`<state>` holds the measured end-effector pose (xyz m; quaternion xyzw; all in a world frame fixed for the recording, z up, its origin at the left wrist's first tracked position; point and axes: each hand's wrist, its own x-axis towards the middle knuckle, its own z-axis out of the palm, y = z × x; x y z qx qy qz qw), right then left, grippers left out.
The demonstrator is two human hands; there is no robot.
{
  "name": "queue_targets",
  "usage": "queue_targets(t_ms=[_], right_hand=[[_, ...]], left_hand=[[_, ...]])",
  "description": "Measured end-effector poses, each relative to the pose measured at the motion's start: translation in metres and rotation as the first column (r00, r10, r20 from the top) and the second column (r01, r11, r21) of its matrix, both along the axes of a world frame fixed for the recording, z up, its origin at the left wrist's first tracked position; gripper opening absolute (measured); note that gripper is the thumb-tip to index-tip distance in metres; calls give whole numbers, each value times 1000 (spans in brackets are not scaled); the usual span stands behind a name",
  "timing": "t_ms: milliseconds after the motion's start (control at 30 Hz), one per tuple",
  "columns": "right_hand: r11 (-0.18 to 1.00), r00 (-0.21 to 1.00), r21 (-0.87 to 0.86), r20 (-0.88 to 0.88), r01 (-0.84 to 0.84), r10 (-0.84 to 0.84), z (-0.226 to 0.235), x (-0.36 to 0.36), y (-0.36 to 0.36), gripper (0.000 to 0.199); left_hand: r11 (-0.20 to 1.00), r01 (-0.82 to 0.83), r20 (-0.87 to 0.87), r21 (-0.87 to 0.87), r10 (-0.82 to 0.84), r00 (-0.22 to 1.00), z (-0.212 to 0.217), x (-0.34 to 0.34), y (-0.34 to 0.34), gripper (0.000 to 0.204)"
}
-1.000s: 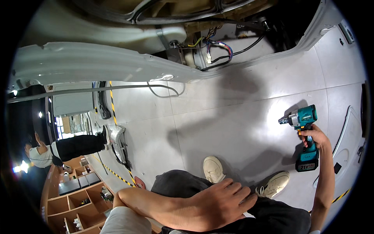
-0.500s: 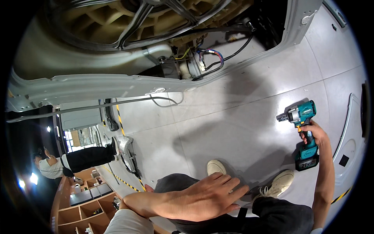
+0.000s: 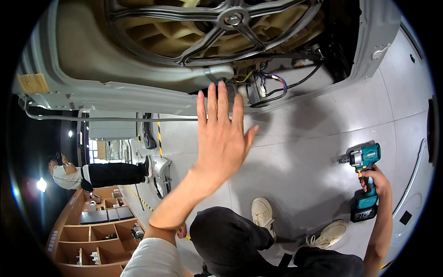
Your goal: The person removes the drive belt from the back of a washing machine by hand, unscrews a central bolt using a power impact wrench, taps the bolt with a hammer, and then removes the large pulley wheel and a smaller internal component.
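Observation:
My left hand (image 3: pixel 220 145) is stretched out with its fingers apart and holds nothing. Its fingertips overlap the lower frame of an opened washing machine (image 3: pixel 152 99); whether they touch it I cannot tell. Inside the opening show a large spoked pulley (image 3: pixel 182 51), a pale drum behind it and a bundle of coloured wires (image 3: pixel 277 81). On the right, my right hand (image 3: pixel 377 179) is closed around the grip of a teal and black cordless impact wrench (image 3: pixel 367 157), its socket pointing left. A finger lies near the yellow trigger.
A grey hose (image 3: pixel 115 119) runs along the machine's edge and passes behind my left hand. At the left, another person (image 3: pixel 110 175) stands beyond wooden compartment shelving (image 3: pixel 69 233). A grey panel (image 3: pixel 413 180) lies at the far right. My shoes (image 3: pixel 263 213) are on the tiled floor.
My left hand has gone from above my lap up to the machine's lower frame, its fingers straightening. The wrench stays in my right hand, a little lower in view. The view has shifted.

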<state>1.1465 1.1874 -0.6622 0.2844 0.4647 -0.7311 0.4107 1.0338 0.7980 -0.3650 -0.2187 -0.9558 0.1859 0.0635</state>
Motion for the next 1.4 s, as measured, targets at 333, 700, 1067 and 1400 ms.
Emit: queue_targets(t_ms=[333, 700, 1067, 1400], right_hand=[[999, 1000, 44, -3, -5, 5, 4, 2, 0, 32], [999, 998, -17, -45, 42, -43, 1, 5, 1, 30], [1000, 998, -21, -58, -6, 5, 6, 9, 7, 23], [998, 997, -55, -79, 8, -13, 11, 10, 7, 22]], left_hand=[[988, 10, -93, -156, -25, 995, -4, -39, -16, 60], [972, -45, -125, -229, 16, 992, -3, -46, -15, 47], [970, -20, -62, -243, 5, 998, 2, -41, -17, 46], [944, -71, -107, -323, 39, 994, 10, -34, -16, 50]])
